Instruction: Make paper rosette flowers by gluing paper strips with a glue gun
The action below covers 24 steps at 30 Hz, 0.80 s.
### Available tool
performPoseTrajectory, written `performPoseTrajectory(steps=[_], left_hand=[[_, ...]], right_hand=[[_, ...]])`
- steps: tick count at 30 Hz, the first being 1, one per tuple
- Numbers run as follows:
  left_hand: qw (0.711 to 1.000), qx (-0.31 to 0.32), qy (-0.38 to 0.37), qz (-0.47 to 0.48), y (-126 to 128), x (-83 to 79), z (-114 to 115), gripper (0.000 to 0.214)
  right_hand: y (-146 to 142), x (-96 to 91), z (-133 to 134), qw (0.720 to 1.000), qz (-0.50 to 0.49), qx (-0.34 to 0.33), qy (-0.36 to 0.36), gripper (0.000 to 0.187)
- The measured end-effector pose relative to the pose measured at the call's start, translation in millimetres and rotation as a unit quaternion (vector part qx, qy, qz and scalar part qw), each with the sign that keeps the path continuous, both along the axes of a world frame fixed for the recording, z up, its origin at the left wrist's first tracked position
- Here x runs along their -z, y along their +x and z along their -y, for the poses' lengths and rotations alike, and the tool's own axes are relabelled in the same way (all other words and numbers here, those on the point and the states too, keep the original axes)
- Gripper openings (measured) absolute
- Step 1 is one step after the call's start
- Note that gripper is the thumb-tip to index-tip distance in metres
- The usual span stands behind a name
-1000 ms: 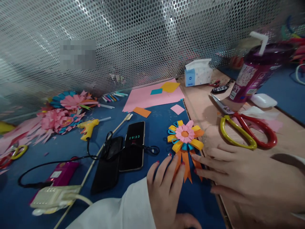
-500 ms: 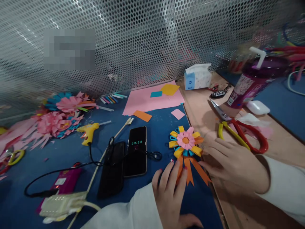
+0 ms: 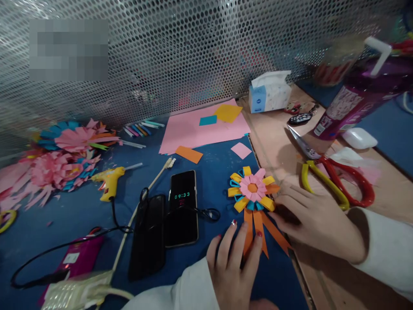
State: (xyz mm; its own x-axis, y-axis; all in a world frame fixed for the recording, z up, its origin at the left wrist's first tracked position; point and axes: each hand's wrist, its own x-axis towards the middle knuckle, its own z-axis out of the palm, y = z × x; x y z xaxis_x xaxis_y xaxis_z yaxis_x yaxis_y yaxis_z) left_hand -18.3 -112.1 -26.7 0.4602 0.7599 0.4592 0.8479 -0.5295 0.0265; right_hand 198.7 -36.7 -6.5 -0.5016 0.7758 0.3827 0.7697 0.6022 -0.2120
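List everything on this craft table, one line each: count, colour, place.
paper rosette: one, pink, yellow and blue with orange tails, centre
scissors: one pair, red and yellow handles, right of the rosette
lit phone: one, black, left of the rosette
dark phone: one, black, beside the lit phone
glue gun: one, yellow, left of the phones
paper flowers: a heap, mostly pink, far left
pink sheet: one, pink, at the back
tissue box: one, blue and white, back right
bottle: one, purple, far right
left hand: fingers flat on the orange tails
right hand: fingertips at the rosette's right edge
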Motion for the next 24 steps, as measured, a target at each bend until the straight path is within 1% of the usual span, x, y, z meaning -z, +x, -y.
performPoseTrajectory(steps=[4,7,9,15,19,22,24], left_hand=[[1.0,0.017,-0.006,0.004,-1,2.1,1,0.074],[1.0,0.024,-0.016,0.002,-3,2.6,1,0.078],[0.999,0.026,-0.02,0.002,-2,3.2,1,0.078],[0.997,0.039,-0.012,0.064,1,2.8,1,0.077],[0.996,0.06,-0.049,0.033,1,-4.2,-1,0.069],[0.997,0.055,-0.042,0.033,1,-8.6,-1,0.066],[0.997,0.059,-0.044,0.017,0,-10.2,-2,0.066]], right_hand=[[0,-2.4,0,1.0,-0.008,-0.001,-0.007,0.01],[0,-3.7,0,1.0,-0.01,-0.005,-0.001,0.008],[0,-3.7,-1,1.0,-0.009,-0.012,0.007,0.008],[0,-1.3,-2,1.0,-0.006,-0.015,0.011,0.009],[1,-2.0,-1,1.0,-0.012,-0.015,0.004,0.009],[1,-3.5,-1,1.0,-0.009,-0.022,0.01,0.009],[1,-4.2,-2,0.999,-0.008,-0.032,0.013,0.009]])
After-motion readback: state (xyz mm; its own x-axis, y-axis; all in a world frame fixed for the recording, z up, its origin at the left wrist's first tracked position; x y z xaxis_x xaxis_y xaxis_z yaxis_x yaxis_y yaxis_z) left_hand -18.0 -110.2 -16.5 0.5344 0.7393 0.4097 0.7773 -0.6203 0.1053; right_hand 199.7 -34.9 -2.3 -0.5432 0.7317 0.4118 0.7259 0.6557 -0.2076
